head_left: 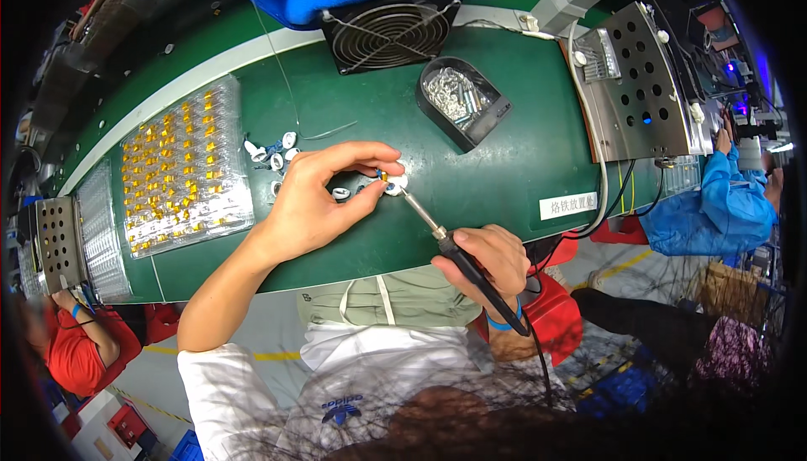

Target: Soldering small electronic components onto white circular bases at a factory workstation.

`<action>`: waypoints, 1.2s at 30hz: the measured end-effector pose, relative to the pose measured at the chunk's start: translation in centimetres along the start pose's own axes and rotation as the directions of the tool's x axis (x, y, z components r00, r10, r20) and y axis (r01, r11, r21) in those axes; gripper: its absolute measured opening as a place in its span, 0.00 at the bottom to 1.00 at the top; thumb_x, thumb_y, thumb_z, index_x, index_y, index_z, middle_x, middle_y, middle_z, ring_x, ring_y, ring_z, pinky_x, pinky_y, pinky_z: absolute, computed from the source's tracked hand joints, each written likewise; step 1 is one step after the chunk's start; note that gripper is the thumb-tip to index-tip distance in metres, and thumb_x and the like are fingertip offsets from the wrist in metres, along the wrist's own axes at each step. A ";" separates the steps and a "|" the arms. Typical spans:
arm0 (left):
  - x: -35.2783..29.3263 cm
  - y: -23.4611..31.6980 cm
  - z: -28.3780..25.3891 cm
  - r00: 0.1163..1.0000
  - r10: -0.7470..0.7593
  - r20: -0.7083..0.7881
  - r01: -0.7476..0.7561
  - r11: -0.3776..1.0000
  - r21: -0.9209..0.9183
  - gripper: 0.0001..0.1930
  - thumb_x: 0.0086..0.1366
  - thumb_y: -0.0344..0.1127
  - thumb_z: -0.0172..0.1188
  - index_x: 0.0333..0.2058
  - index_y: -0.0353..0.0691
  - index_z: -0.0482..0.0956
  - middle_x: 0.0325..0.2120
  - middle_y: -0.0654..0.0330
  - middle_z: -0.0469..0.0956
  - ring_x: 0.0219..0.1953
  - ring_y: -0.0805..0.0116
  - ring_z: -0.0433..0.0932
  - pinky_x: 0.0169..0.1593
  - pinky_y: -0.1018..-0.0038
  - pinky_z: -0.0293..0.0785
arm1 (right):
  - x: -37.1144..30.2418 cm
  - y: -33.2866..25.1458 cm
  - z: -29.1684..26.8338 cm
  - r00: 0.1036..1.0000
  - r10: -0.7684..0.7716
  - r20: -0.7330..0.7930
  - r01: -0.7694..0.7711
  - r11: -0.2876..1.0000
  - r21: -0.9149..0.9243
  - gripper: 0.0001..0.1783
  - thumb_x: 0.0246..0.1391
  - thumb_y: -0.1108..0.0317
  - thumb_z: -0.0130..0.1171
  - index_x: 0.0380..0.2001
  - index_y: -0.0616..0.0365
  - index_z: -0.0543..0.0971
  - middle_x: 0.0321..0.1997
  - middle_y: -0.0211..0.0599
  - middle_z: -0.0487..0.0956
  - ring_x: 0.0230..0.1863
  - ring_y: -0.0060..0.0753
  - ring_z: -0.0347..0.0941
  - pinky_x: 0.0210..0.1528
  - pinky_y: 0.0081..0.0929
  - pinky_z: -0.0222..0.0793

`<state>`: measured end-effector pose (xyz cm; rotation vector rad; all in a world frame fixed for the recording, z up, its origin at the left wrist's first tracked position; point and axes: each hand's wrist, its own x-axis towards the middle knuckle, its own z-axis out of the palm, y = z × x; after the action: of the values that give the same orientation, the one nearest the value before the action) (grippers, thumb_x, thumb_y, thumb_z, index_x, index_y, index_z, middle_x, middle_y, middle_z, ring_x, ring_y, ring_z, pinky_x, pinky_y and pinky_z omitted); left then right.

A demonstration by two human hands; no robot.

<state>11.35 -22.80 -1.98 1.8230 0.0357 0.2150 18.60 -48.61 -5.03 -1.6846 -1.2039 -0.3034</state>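
My left hand (324, 192) pinches a small round white part (397, 184) with a bit of yellow on it, held just over the green bench. In my right hand (492, 259) is a soldering iron (458, 257), gripped by its black handle like a pen. Its metal tip reaches up-left to the white part; whether it touches cannot be made out. Several more small white parts with dark pieces (273, 156) lie beside and behind my left hand. A thin strand of wire (332, 133) hangs from above and curls onto the bench behind that hand.
A clear plastic tray (227, 196) with rows of small yellow pieces lies at left. A black fan (391, 36) stands at the back, near a black bin (477, 137) of small metal parts. Perforated metal boxes (643, 83) flank the bench. Co-workers (714, 200) sit at both sides.
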 end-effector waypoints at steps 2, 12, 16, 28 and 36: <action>-0.6 0.1 -0.3 0.999 -0.010 0.035 0.009 1.000 0.029 0.17 0.63 0.17 0.63 0.51 0.31 0.81 0.43 0.54 0.86 0.48 0.65 0.85 0.56 0.71 0.80 | -0.1 -0.6 -0.7 0.996 0.090 0.011 -0.090 0.996 0.004 0.25 0.47 0.67 0.80 0.46 0.64 0.81 0.32 0.46 0.84 0.25 0.39 0.81 0.29 0.31 0.77; -0.7 3.9 -5.8 0.979 0.204 -0.028 -0.183 0.924 0.337 0.10 0.63 0.21 0.66 0.43 0.32 0.85 0.39 0.55 0.86 0.41 0.66 0.86 0.46 0.71 0.82 | 2.4 2.4 -1.2 0.993 0.117 -0.031 -0.121 0.951 -0.285 0.32 0.46 0.83 0.72 0.58 0.65 0.79 0.31 0.46 0.78 0.31 0.46 0.75 0.35 0.40 0.72; 1.8 2.2 -14.4 0.961 0.122 -0.247 -0.008 0.909 0.417 0.09 0.66 0.24 0.65 0.45 0.29 0.84 0.40 0.56 0.86 0.44 0.69 0.85 0.52 0.72 0.82 | 0.3 2.7 1.6 0.986 0.099 -0.132 -0.096 0.995 0.032 0.31 0.52 0.86 0.67 0.61 0.68 0.75 0.31 0.49 0.83 0.30 0.45 0.81 0.36 0.37 0.78; 7.8 -12.1 -33.6 0.863 -0.009 -0.505 0.445 0.487 0.752 0.15 0.57 0.24 0.65 0.44 0.37 0.88 0.45 0.46 0.85 0.52 0.48 0.83 0.57 0.61 0.78 | -0.9 2.8 3.3 0.979 0.185 -0.091 -0.178 0.981 0.079 0.28 0.55 0.83 0.66 0.60 0.66 0.74 0.30 0.46 0.84 0.29 0.44 0.82 0.35 0.36 0.78; 6.0 -2.6 -23.3 0.907 0.266 -0.326 0.004 0.770 0.639 0.13 0.69 0.29 0.64 0.51 0.36 0.85 0.35 0.57 0.85 0.37 0.72 0.83 0.42 0.73 0.79 | -0.8 1.4 2.9 0.969 0.128 -0.212 -0.124 0.992 0.030 0.23 0.59 0.82 0.63 0.58 0.70 0.75 0.32 0.48 0.85 0.30 0.43 0.84 0.36 0.36 0.80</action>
<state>13.65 0.97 2.04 2.4272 0.3005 0.7589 18.44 -46.64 -7.74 -1.6598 -0.9346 -0.3840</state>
